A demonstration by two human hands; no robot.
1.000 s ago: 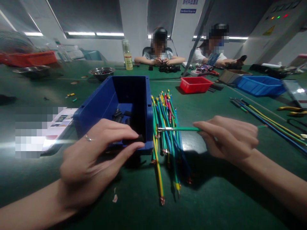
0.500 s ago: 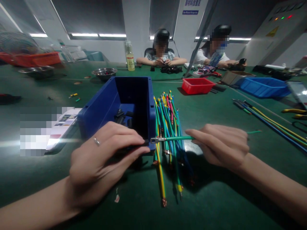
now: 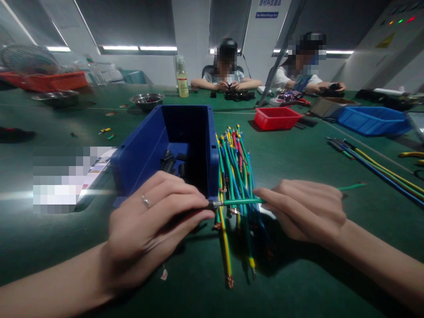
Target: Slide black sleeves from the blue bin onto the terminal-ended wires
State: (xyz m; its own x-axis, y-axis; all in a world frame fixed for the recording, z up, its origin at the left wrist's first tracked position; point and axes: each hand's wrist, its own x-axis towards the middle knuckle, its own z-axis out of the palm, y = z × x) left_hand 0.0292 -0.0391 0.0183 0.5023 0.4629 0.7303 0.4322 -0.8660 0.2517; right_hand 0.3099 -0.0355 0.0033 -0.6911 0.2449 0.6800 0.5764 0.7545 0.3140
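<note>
Blue plastic bin (image 3: 142, 145), with loose black pieces (image 3: 168, 162) inside. Across its near corner, left hand (image 3: 152, 223), thumb and fingers pinched on a small black sleeve (image 3: 210, 206), mostly hidden; probably light and pliable, best held gently near one end. Next, silver metal lug (image 3: 217, 204), tip out of sight, impossible to tell whether inside the sleeve or merely against it; likely hard and slick. Then green wire (image 3: 243, 201), roughly level above the wire bundle (image 3: 239, 154); likely light, springy, best gripped close behind the lug. Farthest right, right hand (image 3: 304, 212) curled closed around that wire.
</note>
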